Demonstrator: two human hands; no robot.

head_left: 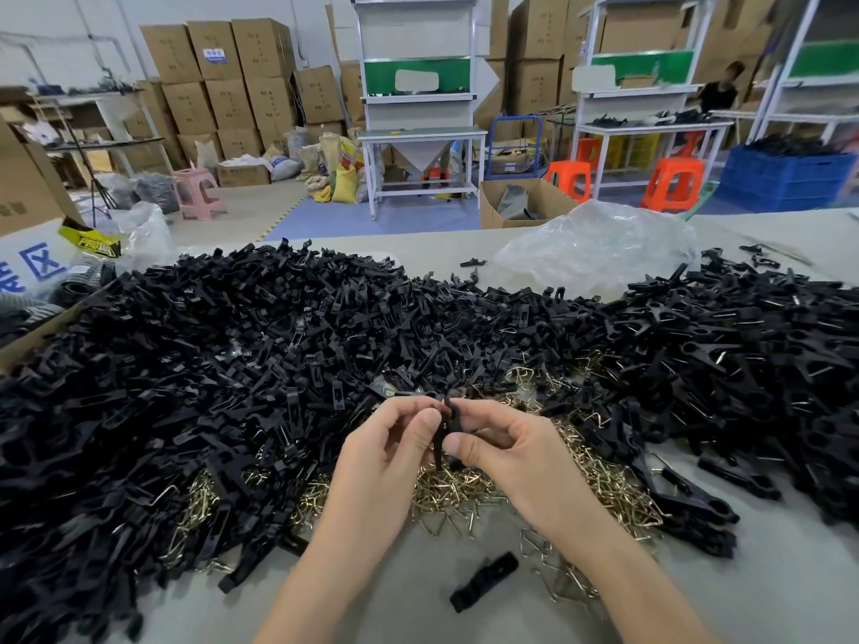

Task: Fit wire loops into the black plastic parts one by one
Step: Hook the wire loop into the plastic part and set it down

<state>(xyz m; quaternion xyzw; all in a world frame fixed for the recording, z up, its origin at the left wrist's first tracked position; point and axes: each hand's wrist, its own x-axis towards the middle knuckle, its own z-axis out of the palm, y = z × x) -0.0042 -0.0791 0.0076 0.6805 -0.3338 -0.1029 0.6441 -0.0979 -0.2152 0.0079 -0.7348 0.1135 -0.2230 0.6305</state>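
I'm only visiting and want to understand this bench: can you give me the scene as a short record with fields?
held item: black plastic part, upright between both hands
left hand: pinches the part with thumb and fingers
right hand: pinches it from the other side
loop fitted: cannot tell
wire loops: brass-coloured heap under the hands
black parts pile: spread wide across the table behind the hands
loose part: lies alone between the forearms
plastic bag: clear, crumpled, behind the pile

The grey table (pixel 409 597) carries a wide heap of black plastic parts (pixel 232 364), wire loops (pixel 455 492) near centre and a clear bag (pixel 599 253) far right.
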